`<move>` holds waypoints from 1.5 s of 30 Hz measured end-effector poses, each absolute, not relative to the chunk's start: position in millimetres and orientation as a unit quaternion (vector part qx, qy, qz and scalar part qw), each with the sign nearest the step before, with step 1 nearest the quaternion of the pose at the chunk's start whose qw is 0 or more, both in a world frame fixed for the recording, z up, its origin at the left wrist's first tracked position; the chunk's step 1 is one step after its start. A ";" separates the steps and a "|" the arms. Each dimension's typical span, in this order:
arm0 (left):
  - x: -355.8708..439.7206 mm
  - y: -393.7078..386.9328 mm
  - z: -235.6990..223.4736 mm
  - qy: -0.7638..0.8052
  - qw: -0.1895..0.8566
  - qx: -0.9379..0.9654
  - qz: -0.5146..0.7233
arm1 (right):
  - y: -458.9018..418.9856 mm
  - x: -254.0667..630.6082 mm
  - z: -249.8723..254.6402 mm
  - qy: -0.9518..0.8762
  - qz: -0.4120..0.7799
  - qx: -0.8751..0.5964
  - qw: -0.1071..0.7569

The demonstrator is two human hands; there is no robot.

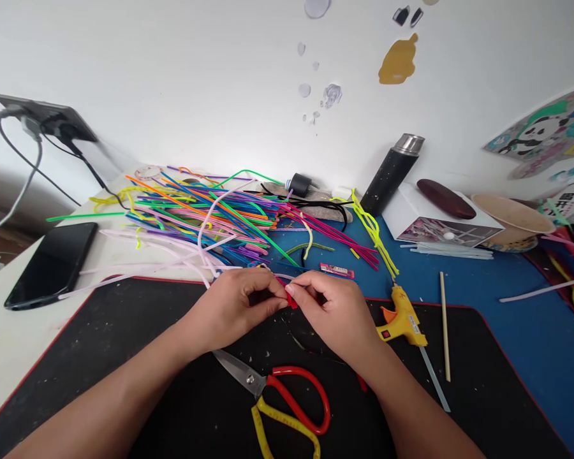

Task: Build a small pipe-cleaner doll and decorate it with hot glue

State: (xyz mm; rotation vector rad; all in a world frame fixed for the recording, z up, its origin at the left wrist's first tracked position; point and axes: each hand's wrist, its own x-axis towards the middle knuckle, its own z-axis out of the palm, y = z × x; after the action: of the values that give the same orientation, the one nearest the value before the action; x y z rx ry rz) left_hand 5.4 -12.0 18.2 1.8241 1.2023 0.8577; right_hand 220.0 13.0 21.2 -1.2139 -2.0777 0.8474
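Note:
My left hand (pixel 242 305) and my right hand (pixel 337 311) meet above the black mat, thumb and forefinger of each pinched together. Between the fingertips is a short red pipe cleaner (pixel 292 302), mostly hidden by the fingers. Just below my hands lie scissors (pixel 299 398) with one red and one yellow handle, one blade partly under my left hand. To the right of my right hand rests a yellow hot glue gun (pixel 404 319) with a glue stick in its back. A bit of red (pixel 361 383) shows beside my right forearm.
Behind my hands spreads a heap of coloured pipe cleaners (pixel 210 210). A phone (pixel 52 264) lies at left. Toward the right stand a black thermos (pixel 392 175), a white box (pixel 440 220) and a bowl (pixel 511 213). A wooden stick (pixel 444 328) lies beside the glue gun.

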 end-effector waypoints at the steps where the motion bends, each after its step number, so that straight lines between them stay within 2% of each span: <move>1: 5.6 -12.4 18.7 0.472 0.397 0.708 0.345 | 13.8 220.2 21.4 -0.768 0.338 -0.461 0.288; 9: 10.4 -17.2 20.5 0.467 0.453 0.621 0.438 | 12.9 214.2 22.0 -0.642 0.555 -0.452 0.274; 17: 15.4 -17.1 19.8 0.456 0.500 0.527 0.513 | 10.9 210.1 12.9 -0.572 0.657 -0.412 0.267; 22: 19.5 -18.5 18.5 0.505 0.427 0.549 0.511 | 9.0 208.9 11.0 -0.579 0.648 -0.416 0.268; 29: 17.5 -17.4 11.1 0.549 0.388 0.544 0.503 | 5.2 203.2 15.0 -0.570 0.664 -0.408 0.258; 35: 18.3 -17.3 9.9 0.571 0.271 0.598 0.493 | 5.3 202.8 16.8 -0.522 0.698 -0.411 0.266; 45: 18.8 -17.8 14.9 0.572 0.212 0.639 0.469 | 8.0 204.9 16.8 -0.530 0.696 -0.411 0.257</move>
State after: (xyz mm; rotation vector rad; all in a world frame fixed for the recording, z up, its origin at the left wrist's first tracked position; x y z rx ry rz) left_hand 18.8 -17.8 14.9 1.7736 1.5886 1.3022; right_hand 204.9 8.0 16.8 -1.1151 -1.4376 1.8874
